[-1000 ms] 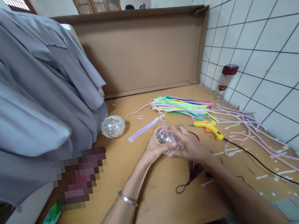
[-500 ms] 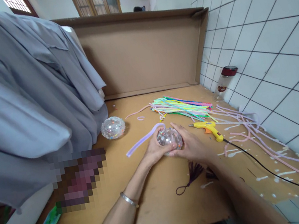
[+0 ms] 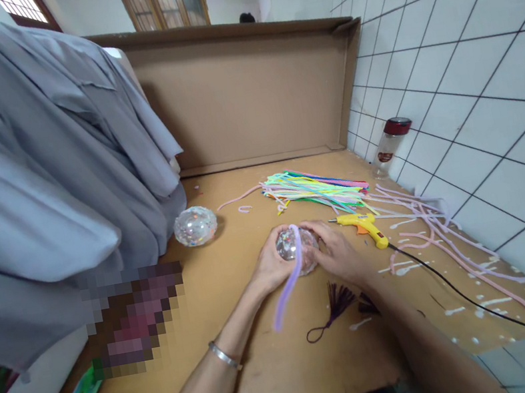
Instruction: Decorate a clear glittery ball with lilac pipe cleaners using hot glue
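Note:
Between my two hands is a clear ball [image 3: 287,245] with small coloured bits on it. My left hand [image 3: 274,262] wraps its left side, and my right hand [image 3: 332,250] grips the right side. A lilac pipe cleaner [image 3: 288,297] runs from the top of the ball across its front, its free end hanging toward me. Just below my right hand lies a dark tassel [image 3: 338,302] with a looped cord; a second dark tassel [image 3: 367,305] is partly hidden by my right forearm. Left of my hands sits another clear ball [image 3: 195,226].
A bundle of coloured pipe cleaners [image 3: 315,190] lies behind my hands. To the right are a yellow glue gun [image 3: 372,228] with a black cord, loose pink and lilac pipe cleaners [image 3: 445,235] and a red-lidded jar [image 3: 390,147]. Cardboard [image 3: 250,97] stands behind; grey cloth [image 3: 48,166] hangs left.
The lilac pipe cleaner has swung from the left of the ball to across its front, pointing toward me. My hands have stayed around the ball, with the right fingers shifted slightly.

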The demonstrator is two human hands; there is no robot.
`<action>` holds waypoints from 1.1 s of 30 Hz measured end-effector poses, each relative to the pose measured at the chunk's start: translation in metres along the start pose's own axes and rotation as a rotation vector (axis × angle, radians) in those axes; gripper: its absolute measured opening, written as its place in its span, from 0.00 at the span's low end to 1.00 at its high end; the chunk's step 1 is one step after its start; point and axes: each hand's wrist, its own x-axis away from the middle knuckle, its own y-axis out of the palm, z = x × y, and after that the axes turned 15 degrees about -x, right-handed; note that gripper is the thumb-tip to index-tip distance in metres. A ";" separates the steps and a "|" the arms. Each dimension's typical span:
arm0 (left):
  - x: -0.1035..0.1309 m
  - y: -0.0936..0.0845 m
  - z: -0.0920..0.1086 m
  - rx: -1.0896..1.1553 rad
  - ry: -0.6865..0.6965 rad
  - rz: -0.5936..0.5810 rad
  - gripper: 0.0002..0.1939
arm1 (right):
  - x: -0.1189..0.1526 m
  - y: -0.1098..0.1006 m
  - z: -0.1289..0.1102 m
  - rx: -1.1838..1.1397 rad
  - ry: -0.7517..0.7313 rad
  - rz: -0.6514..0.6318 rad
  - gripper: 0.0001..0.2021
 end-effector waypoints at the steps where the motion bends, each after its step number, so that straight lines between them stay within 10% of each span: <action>1: 0.001 0.000 0.002 -0.020 0.002 0.001 0.41 | 0.000 0.001 -0.001 0.001 -0.004 0.028 0.20; 16: 0.012 0.005 0.013 -0.323 0.189 0.043 0.38 | 0.001 0.009 -0.007 -0.080 -0.119 0.297 0.12; 33: 0.011 0.006 0.012 -0.308 0.141 0.055 0.40 | 0.000 0.012 -0.008 -0.110 -0.079 0.283 0.11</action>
